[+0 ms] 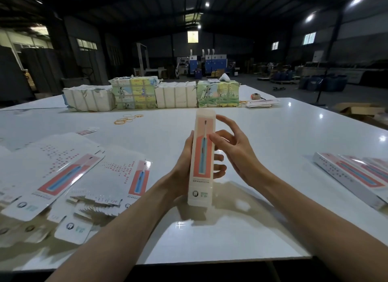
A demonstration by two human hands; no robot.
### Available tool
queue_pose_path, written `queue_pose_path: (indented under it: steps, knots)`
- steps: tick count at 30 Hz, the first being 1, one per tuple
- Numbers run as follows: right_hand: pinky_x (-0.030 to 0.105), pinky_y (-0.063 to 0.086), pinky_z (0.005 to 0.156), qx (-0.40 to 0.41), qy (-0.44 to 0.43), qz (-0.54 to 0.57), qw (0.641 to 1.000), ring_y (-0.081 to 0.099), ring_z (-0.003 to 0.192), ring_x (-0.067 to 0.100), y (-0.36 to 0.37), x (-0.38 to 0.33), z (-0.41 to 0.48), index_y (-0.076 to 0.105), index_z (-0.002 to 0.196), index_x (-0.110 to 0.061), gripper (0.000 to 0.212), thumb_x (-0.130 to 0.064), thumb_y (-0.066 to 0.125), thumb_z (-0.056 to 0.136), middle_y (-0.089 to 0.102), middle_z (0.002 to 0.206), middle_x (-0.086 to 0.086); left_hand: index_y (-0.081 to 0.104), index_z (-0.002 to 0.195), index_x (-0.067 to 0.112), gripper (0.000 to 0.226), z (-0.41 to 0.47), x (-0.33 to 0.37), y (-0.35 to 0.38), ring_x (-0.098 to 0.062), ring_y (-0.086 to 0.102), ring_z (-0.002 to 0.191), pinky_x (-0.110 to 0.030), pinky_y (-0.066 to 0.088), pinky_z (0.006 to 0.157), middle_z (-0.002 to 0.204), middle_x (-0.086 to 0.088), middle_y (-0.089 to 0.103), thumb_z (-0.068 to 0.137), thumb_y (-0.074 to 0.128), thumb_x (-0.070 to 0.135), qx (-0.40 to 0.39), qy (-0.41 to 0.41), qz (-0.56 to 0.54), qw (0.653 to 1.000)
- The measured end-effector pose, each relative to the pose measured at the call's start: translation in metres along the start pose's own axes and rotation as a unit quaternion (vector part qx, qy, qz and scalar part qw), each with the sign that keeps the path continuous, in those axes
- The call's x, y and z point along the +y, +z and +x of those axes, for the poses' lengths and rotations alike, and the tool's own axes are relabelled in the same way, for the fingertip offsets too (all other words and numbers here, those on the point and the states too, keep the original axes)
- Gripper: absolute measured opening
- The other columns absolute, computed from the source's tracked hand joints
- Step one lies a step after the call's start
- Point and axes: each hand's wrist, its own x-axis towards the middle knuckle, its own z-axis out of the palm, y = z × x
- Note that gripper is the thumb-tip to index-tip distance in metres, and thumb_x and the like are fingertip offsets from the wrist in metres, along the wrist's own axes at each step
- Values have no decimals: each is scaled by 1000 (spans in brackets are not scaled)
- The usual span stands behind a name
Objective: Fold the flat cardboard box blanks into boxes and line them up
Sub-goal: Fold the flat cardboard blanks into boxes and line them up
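- Flat blanks [63, 172] lie fanned in a loose heap left of the left hand [182, 172].
- Finished boxes [352, 174] lie side by side well right of the right hand [235, 153].
- Beyond both hands rubber bands [126, 119] lie scattered, and farther off wrapped bundles [134, 95] stand in a row.
- The left hand grips an upright folded box [202, 155], thumb on its left edge and fingers wrapped behind.
- The right hand, fingers loosely spread, touches the box's right edge with its fingertips.
- The box is held over a glossy white table [273, 134].
- Behind is a dim warehouse with ceiling lamps.
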Motion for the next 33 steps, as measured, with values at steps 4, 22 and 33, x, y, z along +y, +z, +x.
queue_pose_path:
  steps: [4,22,33]
  knots:
    - [33,55,86,5,4,-48,999,73,91,15,-11,-3,2,48,150,-35,57,-36,72,98,73,89,5,24,148,58,43,5,-6,-1,-35,76,103,-55,64,87,132,-8,67,108,41,58,146,165,177,959]
    - [25,59,68,-34,66,-76,994,75,86,16,-14,4,6,58,127,-22,30,-28,70,100,76,100,0,27,147,56,106,3,-7,5,-10,75,103,-32,64,71,128,7,60,69,91,24,38,179,229,956]
    - [33,61,72,81,77,-74,991,74,81,27,-20,4,10,60,133,-13,27,-23,50,111,75,109,11,23,150,54,102,-1,-9,9,-18,76,105,-36,65,76,136,2,53,82,88,12,6,150,260,954]
